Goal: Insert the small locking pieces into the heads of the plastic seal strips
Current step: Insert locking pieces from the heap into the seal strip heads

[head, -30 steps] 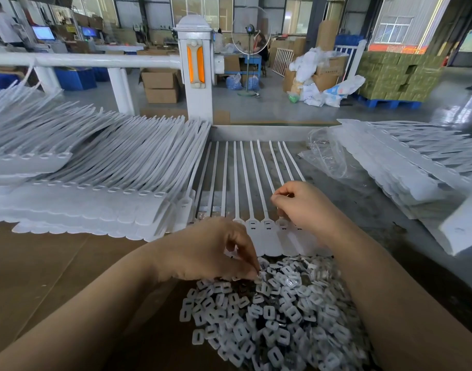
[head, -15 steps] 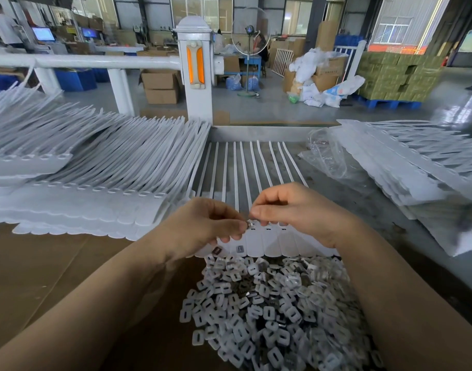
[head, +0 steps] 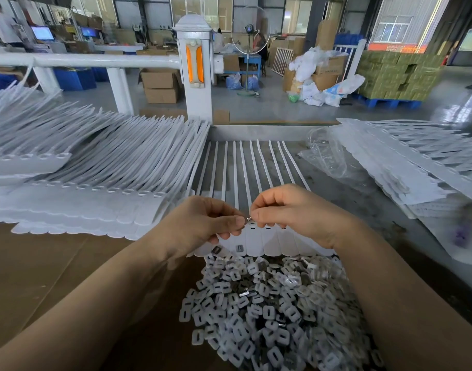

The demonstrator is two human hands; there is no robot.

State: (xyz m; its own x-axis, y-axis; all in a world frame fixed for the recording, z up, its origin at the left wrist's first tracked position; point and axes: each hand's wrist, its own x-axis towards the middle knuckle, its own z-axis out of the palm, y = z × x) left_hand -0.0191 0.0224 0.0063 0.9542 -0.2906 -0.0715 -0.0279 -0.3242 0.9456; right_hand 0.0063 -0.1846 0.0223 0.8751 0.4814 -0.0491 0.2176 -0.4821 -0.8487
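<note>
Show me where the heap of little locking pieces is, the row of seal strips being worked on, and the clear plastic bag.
heap of locking pieces (head: 269,311): head view, middle of the pile.
row of seal strips (head: 259,243): head view, on a flat white head.
clear plastic bag (head: 327,156): head view, its crumpled middle.

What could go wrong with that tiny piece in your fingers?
The locking piece is tiny and pinched only at the fingertips of the left hand and right hand. It could slip and fall into the pile below. It might also go crooked into the strip head, since the heads sit tightly side by side.
</note>
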